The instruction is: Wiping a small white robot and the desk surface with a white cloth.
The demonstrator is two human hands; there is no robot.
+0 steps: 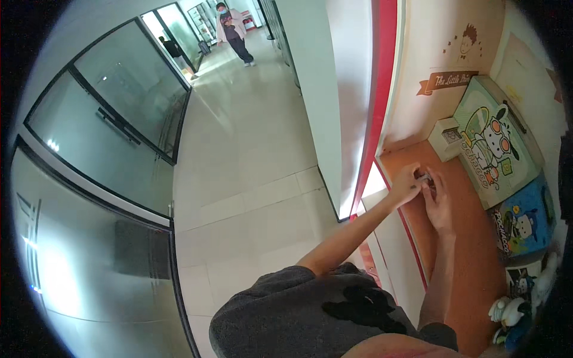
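Observation:
Both my hands meet over the orange-brown shelf (471, 262). Between the fingertips is a small shiny, partly dark object (425, 179), mostly covered and too small to name. My left hand (406, 187) comes from the left with its fingers bent around one side of it. From below, my right hand (439, 203) closes its fingers on the other side. Just beyond the hands, a small cream box (445, 140) stands at the back of the shelf. Right of it leans a pale green case (498, 137) with a cartoon dog on it.
A blue cartoon-printed package (525, 218) lies below the case, with a white plush figure (510, 310) near the right rim. A red-edged panel (377, 89) rises left of the shelf. Glass doors (113, 113) line the tiled corridor, where a masked person (233, 33) stands far off.

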